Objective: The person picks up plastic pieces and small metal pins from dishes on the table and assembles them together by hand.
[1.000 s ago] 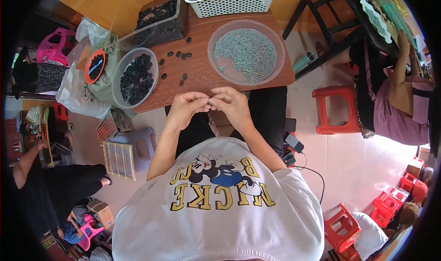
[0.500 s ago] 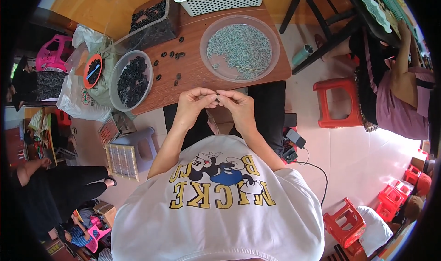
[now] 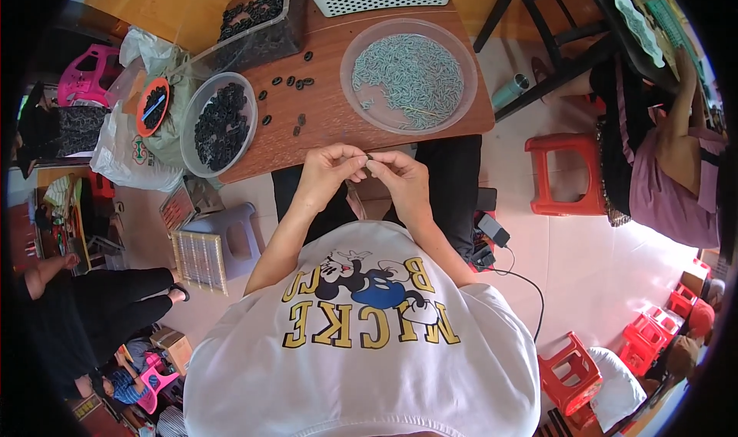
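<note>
The brown table [image 3: 265,149] carries a wide clear bowl [image 3: 470,72] of small pale green pieces [image 3: 407,76] and, to its left, a smaller bowl [image 3: 187,129] of black oval pieces [image 3: 224,126]. At the table's near edge, the left hand [image 3: 327,177] and right hand [image 3: 405,183] meet, thumbs and fingers pinching one tiny dark piece [image 3: 369,159] between them; fingertips cover most of it, so its full shape is hidden

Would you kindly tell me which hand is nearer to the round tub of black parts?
Left: the left hand sits right of the round tub, apart from it; the right hand sits farther right.
</note>
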Demonstrator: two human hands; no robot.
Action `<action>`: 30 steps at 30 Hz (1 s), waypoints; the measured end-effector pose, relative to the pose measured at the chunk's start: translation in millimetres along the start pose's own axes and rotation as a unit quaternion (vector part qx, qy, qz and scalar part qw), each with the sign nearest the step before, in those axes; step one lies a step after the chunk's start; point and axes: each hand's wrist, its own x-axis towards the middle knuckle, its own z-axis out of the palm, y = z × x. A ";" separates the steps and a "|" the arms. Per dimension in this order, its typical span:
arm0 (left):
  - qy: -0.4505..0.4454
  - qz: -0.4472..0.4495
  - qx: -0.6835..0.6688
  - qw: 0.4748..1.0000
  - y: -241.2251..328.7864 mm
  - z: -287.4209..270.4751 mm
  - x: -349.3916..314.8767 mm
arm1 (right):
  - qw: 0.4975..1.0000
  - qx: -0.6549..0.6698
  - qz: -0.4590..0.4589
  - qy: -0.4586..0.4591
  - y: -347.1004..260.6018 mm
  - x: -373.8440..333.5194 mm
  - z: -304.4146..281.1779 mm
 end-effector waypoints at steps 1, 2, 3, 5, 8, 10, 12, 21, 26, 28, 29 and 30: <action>-0.002 0.003 0.018 1.000 0.3 1.6 0.3 | 1.000 0.006 0.001 0.007 0.5 -0.1 -0.5; -0.001 0.002 0.017 1.000 2.3 3.4 1.0 | 1.000 0.005 0.002 0.007 1.3 0.5 -1.5; -0.005 0.012 0.037 0.999 5.6 5.4 1.8 | 1.000 0.006 -0.010 0.023 2.6 1.6 -2.9; -0.006 0.022 0.057 0.998 12.2 4.2 6.0 | 0.999 0.007 -0.022 0.037 3.2 3.0 -6.0; 0.025 0.107 0.213 0.971 28.2 -8.5 23.8 | 0.994 0.081 -0.007 0.066 1.5 5.2 -13.8; 0.093 0.210 0.388 0.893 46.0 -12.5 41.9 | 0.995 0.078 -0.010 0.064 -0.3 3.5 -18.4; 0.115 0.251 0.429 0.860 49.8 -18.7 68.0 | 0.995 0.076 -0.015 0.062 -0.7 1.9 -18.9; 0.075 0.292 0.631 0.715 49.6 -14.6 119.6 | 0.996 0.069 -0.004 0.054 0.0 -2.0 -23.7; 0.079 0.245 0.662 0.704 47.9 -7.3 124.0 | 0.996 0.071 -0.003 0.063 -4.2 -0.5 -24.5; 0.078 0.244 0.668 0.699 44.4 -7.8 127.5 | 0.996 0.070 -0.004 0.059 -3.5 -0.2 -23.6; 0.077 0.244 0.673 0.694 43.4 -7.6 128.8 | 0.996 0.069 -0.006 0.056 -3.1 -0.2 -23.3; 0.076 0.244 0.673 0.694 42.8 -7.7 129.6 | 0.996 0.070 -0.006 0.056 -3.0 -0.1 -23.1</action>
